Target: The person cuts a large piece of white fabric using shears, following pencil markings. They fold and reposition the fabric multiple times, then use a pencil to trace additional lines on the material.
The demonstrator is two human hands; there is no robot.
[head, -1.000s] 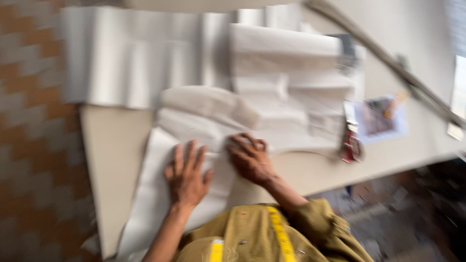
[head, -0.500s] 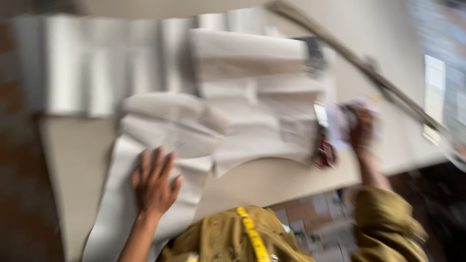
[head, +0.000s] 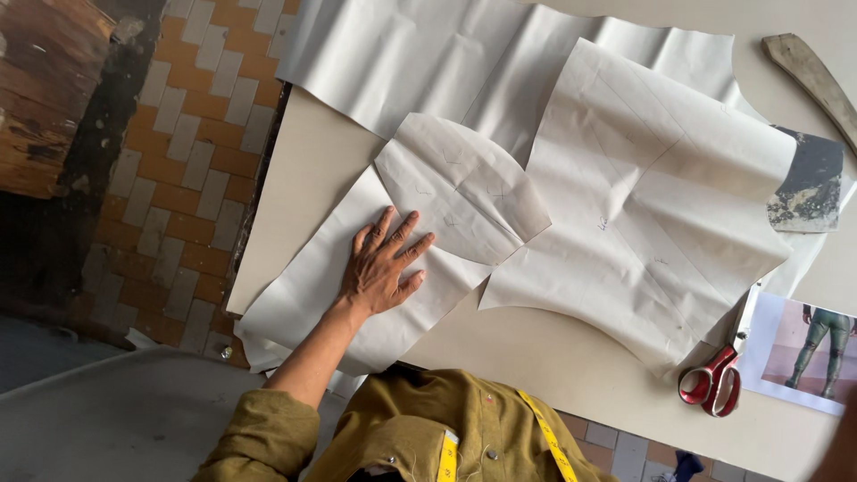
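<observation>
My left hand (head: 386, 265) lies flat, fingers spread, on a pale paper pattern piece (head: 308, 299) at the table's near left corner. Its fingertips almost touch a curved, leaf-shaped pattern piece (head: 464, 183) that overlaps the first one. A larger creased pattern piece (head: 647, 201) lies to the right, on top of pale grey fabric (head: 420, 54). Red-handled scissors (head: 711, 384) rest at the near right edge of the large piece. My right hand is out of the frame; only a dark blur shows at the bottom right corner.
The beige table (head: 553, 353) ends at its left edge over a tiled orange floor (head: 174, 187). A printed photo (head: 803, 348) lies beside the scissors. A curved wooden ruler (head: 812, 76) and a dark patchy sheet (head: 808, 183) sit at the far right. A yellow tape measure (head: 546, 439) hangs on my chest.
My right hand left the pattern, reached right toward the scissors, and is now out of view. My left hand stayed pressed flat on the paper. The view has steadied.
</observation>
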